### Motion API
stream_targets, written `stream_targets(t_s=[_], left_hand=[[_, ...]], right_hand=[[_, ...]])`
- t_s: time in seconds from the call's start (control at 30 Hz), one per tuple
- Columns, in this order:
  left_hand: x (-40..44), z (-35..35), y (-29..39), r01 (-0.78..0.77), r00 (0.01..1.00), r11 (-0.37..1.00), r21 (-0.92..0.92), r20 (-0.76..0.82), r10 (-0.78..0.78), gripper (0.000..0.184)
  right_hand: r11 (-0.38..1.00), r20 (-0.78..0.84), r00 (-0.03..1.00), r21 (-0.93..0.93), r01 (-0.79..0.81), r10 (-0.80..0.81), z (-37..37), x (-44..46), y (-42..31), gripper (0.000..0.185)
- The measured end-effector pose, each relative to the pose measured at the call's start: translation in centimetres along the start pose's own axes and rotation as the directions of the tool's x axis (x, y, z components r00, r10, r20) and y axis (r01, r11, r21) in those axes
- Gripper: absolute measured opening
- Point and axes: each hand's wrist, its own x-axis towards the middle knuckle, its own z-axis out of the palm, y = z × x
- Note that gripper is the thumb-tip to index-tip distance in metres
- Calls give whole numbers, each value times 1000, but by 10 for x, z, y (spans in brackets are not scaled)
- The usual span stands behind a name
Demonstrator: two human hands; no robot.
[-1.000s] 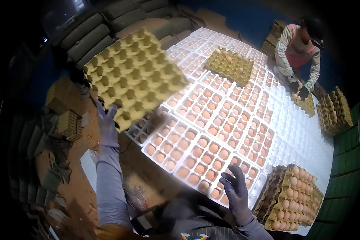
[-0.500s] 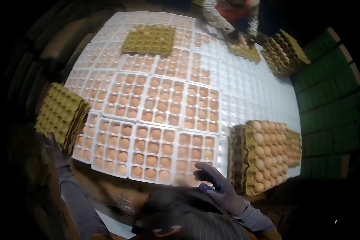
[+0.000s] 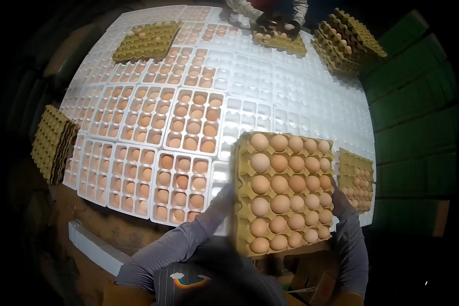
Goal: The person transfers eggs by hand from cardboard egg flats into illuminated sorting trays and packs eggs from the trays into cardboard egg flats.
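Observation:
A cardboard egg tray (image 3: 244,199) full of brown eggs stands out close to me at the front right, tilted toward my view. My left hand (image 3: 218,205), in a greyish glove, is at its left side, fingers partly hidden by the tray. At the opposite side my right hand (image 3: 342,203) grips the edge, its fingertips out of sight. Left of the tray, white plastic egg packs (image 3: 183,153) hold brown eggs in their cells. White packs with no eggs (image 3: 247,120) lie behind it.
Another part-filled egg tray (image 3: 348,166) lies at right. Stacked cardboard trays (image 3: 48,145) stand at far left, more trays (image 3: 336,56) at back right. One tray (image 3: 145,48) rests on the packs. A co-worker's hands (image 3: 278,25) work over another tray (image 3: 290,47). Green crates (image 3: 413,112) line the right.
My left hand has left the tray stack at far left and come to the egg tray. My right hand has moved to its right side. The tray is nearer and further left; the view has shifted right.

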Motion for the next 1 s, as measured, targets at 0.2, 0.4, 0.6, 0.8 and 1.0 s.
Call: stream_targets(t_s=[0.2,0.4,0.6,0.8,1.0], left_hand=[[-26,27,91,167,986,809,-564,70,-154,65],[-36,19,92,265,946,302,-916,307,100,51],[-72,-46,80,3,995,714,-700,75,69,49],[-114,-219,70,-111,977,819,-563,-214,-15,47],[-154,-350,25,-49,884,903,-427,-440,-160,45]], right_hand=[[541,217,870,710,-452,442,39,10,49,51],[307,195,854,876,-373,482,12,-13,4,49],[219,131,895,945,-243,427,-15,-4,-143,47],[378,106,989,916,-136,99,80,69,-255,46],[-64,409,899,913,-404,156,160,144,-347,39]])
